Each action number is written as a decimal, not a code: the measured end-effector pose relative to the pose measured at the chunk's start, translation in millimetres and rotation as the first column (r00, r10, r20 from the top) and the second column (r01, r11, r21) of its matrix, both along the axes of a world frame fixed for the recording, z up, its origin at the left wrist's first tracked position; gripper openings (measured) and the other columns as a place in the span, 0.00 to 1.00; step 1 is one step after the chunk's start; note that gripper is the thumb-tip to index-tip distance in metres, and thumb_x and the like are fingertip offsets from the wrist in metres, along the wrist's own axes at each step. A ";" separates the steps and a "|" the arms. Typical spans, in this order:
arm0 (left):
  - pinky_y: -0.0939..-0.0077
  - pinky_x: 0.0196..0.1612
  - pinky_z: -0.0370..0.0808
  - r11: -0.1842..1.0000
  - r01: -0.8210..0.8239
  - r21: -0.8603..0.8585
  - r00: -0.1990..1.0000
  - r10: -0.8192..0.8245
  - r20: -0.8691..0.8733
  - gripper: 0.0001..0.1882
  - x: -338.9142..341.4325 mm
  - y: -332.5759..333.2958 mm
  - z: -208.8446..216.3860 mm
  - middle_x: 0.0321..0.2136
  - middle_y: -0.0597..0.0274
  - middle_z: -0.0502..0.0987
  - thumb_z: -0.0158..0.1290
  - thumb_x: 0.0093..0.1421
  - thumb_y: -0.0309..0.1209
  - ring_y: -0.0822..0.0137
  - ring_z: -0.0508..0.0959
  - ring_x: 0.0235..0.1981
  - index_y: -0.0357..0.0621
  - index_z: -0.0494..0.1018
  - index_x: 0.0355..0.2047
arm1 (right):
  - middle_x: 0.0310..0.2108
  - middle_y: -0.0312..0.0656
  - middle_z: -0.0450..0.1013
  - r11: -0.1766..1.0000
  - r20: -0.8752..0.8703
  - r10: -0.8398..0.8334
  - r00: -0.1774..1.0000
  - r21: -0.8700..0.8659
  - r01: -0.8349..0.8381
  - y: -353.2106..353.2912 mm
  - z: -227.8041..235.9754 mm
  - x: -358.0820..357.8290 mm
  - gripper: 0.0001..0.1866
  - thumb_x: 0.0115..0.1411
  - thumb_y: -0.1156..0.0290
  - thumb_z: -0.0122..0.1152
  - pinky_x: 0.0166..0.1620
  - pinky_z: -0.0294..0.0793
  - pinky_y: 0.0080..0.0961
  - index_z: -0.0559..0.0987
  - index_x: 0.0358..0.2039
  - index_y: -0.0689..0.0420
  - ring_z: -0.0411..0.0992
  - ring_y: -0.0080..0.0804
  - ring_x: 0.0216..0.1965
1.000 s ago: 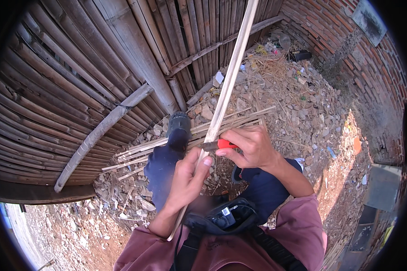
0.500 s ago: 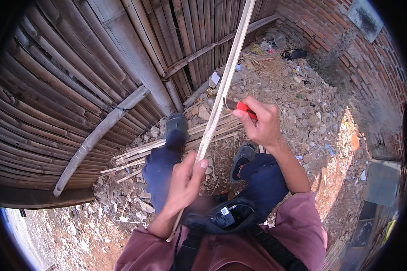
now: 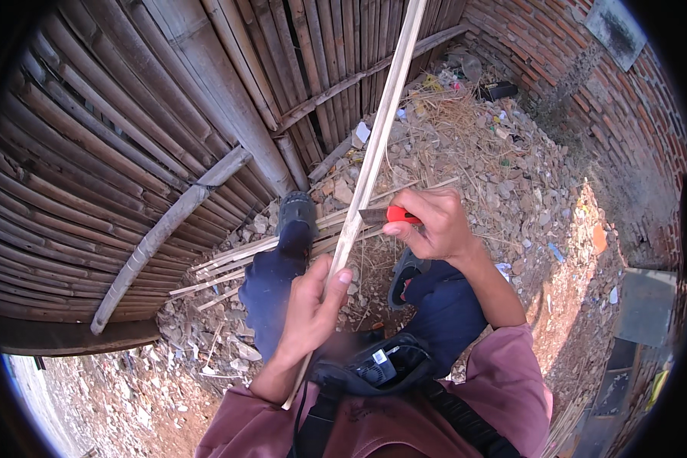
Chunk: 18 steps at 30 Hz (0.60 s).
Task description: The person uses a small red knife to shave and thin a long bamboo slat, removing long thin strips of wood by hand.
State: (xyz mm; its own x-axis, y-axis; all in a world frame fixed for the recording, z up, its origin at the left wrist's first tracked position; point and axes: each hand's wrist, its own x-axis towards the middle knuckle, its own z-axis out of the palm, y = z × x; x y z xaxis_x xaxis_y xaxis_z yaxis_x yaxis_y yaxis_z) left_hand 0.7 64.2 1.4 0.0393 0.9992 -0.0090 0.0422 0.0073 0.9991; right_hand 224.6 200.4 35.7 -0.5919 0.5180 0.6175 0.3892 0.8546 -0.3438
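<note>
A long, pale bamboo strip [image 3: 380, 136] slants up from my lap past the top of the view. My left hand [image 3: 313, 311] is wrapped round its lower part, thumb lying along it. In my right hand [image 3: 437, 223] is a knife with a red handle [image 3: 401, 216]. Its dark blade [image 3: 372, 216] points left and meets the strip's right edge, a little above my left hand. A thin shaving curls off that edge higher up. The strip's lower end pokes out below my left wrist.
More split bamboo strips [image 3: 229, 256] lie on the rubble ground [image 3: 504, 191] beyond my shoes. A bamboo wall [image 3: 130, 130] rises at the left, with a brick wall [image 3: 626, 130] at the right. An open black waist pouch [image 3: 382, 366] sits at my lap.
My right hand has brought the knife down along the strip, toward my left hand. The left hand has kept its grip in about the same place.
</note>
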 end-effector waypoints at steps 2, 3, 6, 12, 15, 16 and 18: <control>0.83 0.22 0.56 1.000 0.002 0.002 1.000 -0.002 0.005 0.14 -0.3 0.3 -3.2 0.19 0.78 0.66 0.51 0.78 0.36 0.86 0.61 0.19 0.42 0.70 0.35 | 0.20 0.39 0.74 0.998 0.000 0.050 0.999 0.034 -0.050 -2.4 -6.7 -4.6 0.20 0.62 0.51 0.72 0.24 0.73 0.36 0.79 0.30 0.55 0.76 0.41 0.20; 0.83 0.22 0.56 1.000 0.003 0.003 1.000 -0.003 0.007 0.13 -0.3 0.2 -4.7 0.19 0.78 0.66 0.51 0.78 0.36 0.86 0.61 0.20 0.42 0.70 0.36 | 0.20 0.39 0.74 0.996 0.002 0.075 0.997 0.051 -0.075 -4.2 -9.0 -7.6 0.20 0.62 0.51 0.72 0.24 0.73 0.36 0.78 0.30 0.55 0.76 0.41 0.19; 0.74 0.24 0.67 0.999 -0.046 -0.011 0.998 0.046 -0.053 0.12 -0.7 1.5 -5.2 0.17 0.67 0.74 0.56 0.74 0.34 0.78 0.72 0.19 0.39 0.73 0.35 | 0.21 0.38 0.75 0.994 0.047 0.093 0.995 0.055 -0.096 -11.8 -5.3 -14.5 0.20 0.61 0.50 0.73 0.24 0.74 0.35 0.79 0.31 0.55 0.77 0.40 0.20; 0.70 0.23 0.68 0.992 -0.105 0.067 0.974 0.116 -0.193 0.11 3.8 1.7 2.8 0.17 0.59 0.75 0.58 0.72 0.32 0.72 0.75 0.18 0.39 0.72 0.35 | 0.20 0.37 0.75 0.995 0.057 0.089 0.994 0.030 -0.091 -16.4 -10.6 -18.4 0.19 0.62 0.51 0.73 0.24 0.74 0.34 0.79 0.31 0.54 0.77 0.38 0.20; 0.66 0.23 0.69 0.989 -0.111 0.097 0.958 0.132 -0.256 0.11 3.7 1.5 4.0 0.17 0.53 0.76 0.58 0.72 0.32 0.62 0.79 0.17 0.39 0.71 0.35 | 0.20 0.37 0.75 0.996 0.044 0.054 0.998 0.063 -0.056 -16.5 -10.7 -20.3 0.19 0.62 0.51 0.73 0.24 0.74 0.33 0.79 0.30 0.54 0.77 0.38 0.19; 0.65 0.23 0.69 0.990 -0.109 0.094 0.956 0.131 -0.263 0.11 3.4 1.2 4.5 0.18 0.52 0.76 0.58 0.72 0.32 0.59 0.80 0.18 0.38 0.71 0.35 | 0.20 0.37 0.75 0.996 0.040 0.036 0.999 0.079 -0.039 -16.7 -10.7 -21.0 0.19 0.62 0.51 0.73 0.24 0.74 0.33 0.79 0.30 0.54 0.77 0.37 0.19; 0.64 0.23 0.70 0.990 -0.108 0.089 0.953 0.128 -0.275 0.11 2.9 0.4 5.5 0.18 0.51 0.76 0.58 0.72 0.32 0.53 0.82 0.18 0.38 0.70 0.35 | 0.19 0.38 0.73 0.998 0.049 0.018 0.999 0.059 -0.020 -13.9 -10.6 -20.6 0.20 0.60 0.51 0.74 0.24 0.73 0.34 0.79 0.28 0.55 0.76 0.40 0.19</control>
State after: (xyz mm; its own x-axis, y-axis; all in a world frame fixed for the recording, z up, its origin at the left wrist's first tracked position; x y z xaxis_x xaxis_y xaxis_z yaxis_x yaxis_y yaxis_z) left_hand 3.6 64.6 6.9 -0.0728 0.9949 0.0696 0.3229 -0.0425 0.9455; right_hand 204.0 186.5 25.1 -0.6311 0.4693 0.6176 0.3876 0.8805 -0.2729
